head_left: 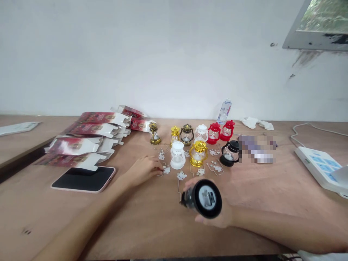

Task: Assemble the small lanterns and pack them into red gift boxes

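One black lantern [197,198], grey fittings [208,198] inside its base [218,203], fills the right grip [224,214]; left grip [143,169] unclear.

1 head camera looks down across the table [146,224].

Much of the right hand [225,214] is hidden by the blurred black lantern [208,197] held in it. The small bits [166,169] by the left hand [145,168] are too tiny to be made out. One gold lantern [175,133] is partly covered by a white lantern [178,157]. A purple thing [248,143] is blurred by squares. The grey frame [301,40] and white box [317,168] are cut off at the right.
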